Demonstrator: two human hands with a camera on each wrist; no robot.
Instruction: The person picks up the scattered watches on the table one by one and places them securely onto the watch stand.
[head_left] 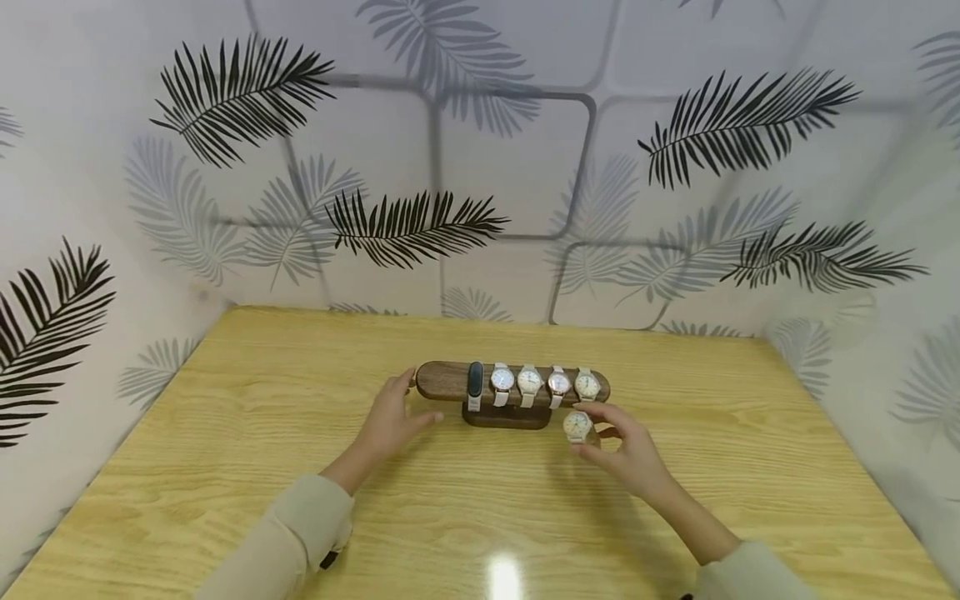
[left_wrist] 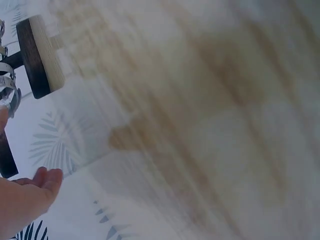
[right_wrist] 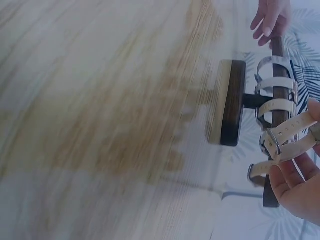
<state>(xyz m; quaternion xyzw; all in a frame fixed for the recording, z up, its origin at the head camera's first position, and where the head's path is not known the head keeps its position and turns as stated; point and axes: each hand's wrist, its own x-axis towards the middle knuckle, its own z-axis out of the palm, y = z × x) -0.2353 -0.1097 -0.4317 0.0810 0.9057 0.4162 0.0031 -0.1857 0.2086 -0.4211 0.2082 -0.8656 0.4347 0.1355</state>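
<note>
A dark wooden watch stand (head_left: 442,381) stands on the table, its bar raised on a dark base (head_left: 506,420). Round the bar sit a fitness band (head_left: 475,379) with a black screen and several pale-strapped wristwatches (head_left: 529,381). My right hand (head_left: 628,454) pinches another wristwatch (head_left: 577,427) between thumb and fingers, just in front of the bar's right end. Its pale buckled strap (right_wrist: 292,127) forms a closed loop in the right wrist view. My left hand (head_left: 390,423) is at the bar's left end, fingertips touching or very near it, thumb spread away.
The wooden table (head_left: 450,517) has a bright light reflection near its front. Behind and beside it is a pale wall covering (head_left: 510,167) with dark and grey leaf prints. Pale sleeves (head_left: 300,525) cover both forearms.
</note>
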